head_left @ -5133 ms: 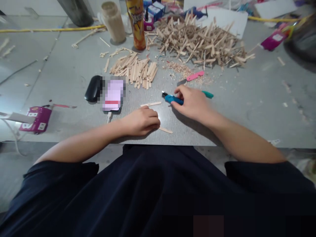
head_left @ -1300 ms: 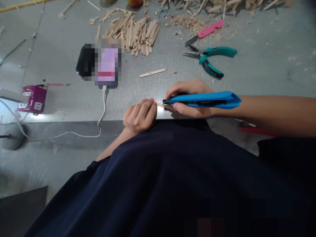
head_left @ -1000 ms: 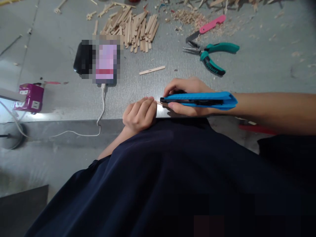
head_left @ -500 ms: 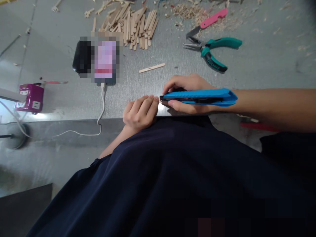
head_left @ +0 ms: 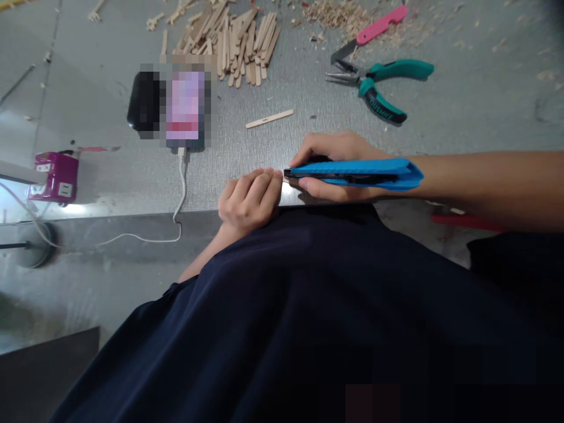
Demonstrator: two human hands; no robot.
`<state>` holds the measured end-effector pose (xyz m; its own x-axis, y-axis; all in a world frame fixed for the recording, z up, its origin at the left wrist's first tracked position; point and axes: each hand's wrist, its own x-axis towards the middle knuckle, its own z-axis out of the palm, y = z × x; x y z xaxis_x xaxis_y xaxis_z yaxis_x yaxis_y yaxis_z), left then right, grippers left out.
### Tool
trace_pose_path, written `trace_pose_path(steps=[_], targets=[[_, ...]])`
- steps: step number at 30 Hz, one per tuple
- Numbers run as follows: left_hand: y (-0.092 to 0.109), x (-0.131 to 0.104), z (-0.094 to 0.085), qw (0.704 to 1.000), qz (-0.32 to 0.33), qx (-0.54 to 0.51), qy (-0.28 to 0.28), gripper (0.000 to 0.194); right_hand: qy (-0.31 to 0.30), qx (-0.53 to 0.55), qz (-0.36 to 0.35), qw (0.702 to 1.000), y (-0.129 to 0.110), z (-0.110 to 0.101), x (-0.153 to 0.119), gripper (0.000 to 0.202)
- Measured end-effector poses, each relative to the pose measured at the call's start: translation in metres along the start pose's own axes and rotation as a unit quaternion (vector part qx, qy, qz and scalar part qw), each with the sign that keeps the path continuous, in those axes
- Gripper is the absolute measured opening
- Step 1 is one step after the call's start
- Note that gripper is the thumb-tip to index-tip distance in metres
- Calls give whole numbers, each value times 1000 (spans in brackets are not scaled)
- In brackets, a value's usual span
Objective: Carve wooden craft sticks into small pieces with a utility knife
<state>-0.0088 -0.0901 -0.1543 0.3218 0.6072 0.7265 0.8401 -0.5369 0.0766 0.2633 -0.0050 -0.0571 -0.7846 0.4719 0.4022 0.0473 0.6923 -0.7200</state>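
Note:
My right hand (head_left: 335, 147) is closed around a blue utility knife (head_left: 361, 172), which lies level and points left. The knife's dark tip meets the fingertips of my left hand (head_left: 251, 198). That left hand is curled at the table's front edge, pressed on a wooden craft stick (head_left: 285, 181); only a pale sliver of the stick shows beside the fingers, and the rest is hidden beneath them. How far the blade is out, I cannot make out. Just beyond both hands a single craft stick (head_left: 269, 119) with a dark slit lies on the table.
Behind lies a pile of craft sticks (head_left: 242, 47), with wood shavings (head_left: 339, 16) to its right. Green-handled pliers (head_left: 381, 91) rest beside a pink folding knife (head_left: 381, 26). At left are a blurred phone (head_left: 185, 108) on a white cable (head_left: 183, 188), a black case (head_left: 143, 103) and a purple power adapter (head_left: 57, 176).
The view has shifted very slightly. Both hands and the utility knife keep practically the same place and grip.

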Motion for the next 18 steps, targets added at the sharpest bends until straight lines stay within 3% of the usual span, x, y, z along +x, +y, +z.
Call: trace_pose_path(steps=[4, 10, 18], targets=[[-1, -1, 0, 1000, 5, 21, 10, 34, 7, -15, -26, 1000, 2, 1, -1, 18], [1, 3, -1, 999, 6, 37, 7, 27, -1, -12, -3, 1000, 2, -1, -4, 26], [6, 14, -7, 994, 64, 65, 60, 26, 10, -43, 0, 999, -2, 1, -4, 26]])
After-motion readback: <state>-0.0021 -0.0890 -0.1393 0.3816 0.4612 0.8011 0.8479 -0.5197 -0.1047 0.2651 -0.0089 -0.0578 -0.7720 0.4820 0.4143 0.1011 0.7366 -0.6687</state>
